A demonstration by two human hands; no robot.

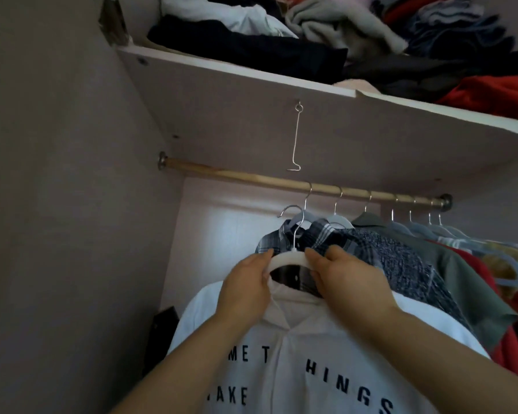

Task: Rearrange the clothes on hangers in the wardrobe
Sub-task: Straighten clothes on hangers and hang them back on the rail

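Inside the wardrobe, my left hand [245, 289] and right hand [352, 283] each grip one side of the white hanger [287, 260], fingers curled over its top, holding up the white shirt [311, 369] with black lettering. The hanger's metal hook sits just below the wooden rail [237, 175], not touching it, in front of a plaid shirt [325, 234] at the left end of the hung row. Above, a wire hook [296, 138] dangles from the shelf [251, 82], which is piled with clothes.

Two hands [245, 282] [350, 279], one white hanger [287, 259], seven hung hangers [338, 221], one rod [222, 172].
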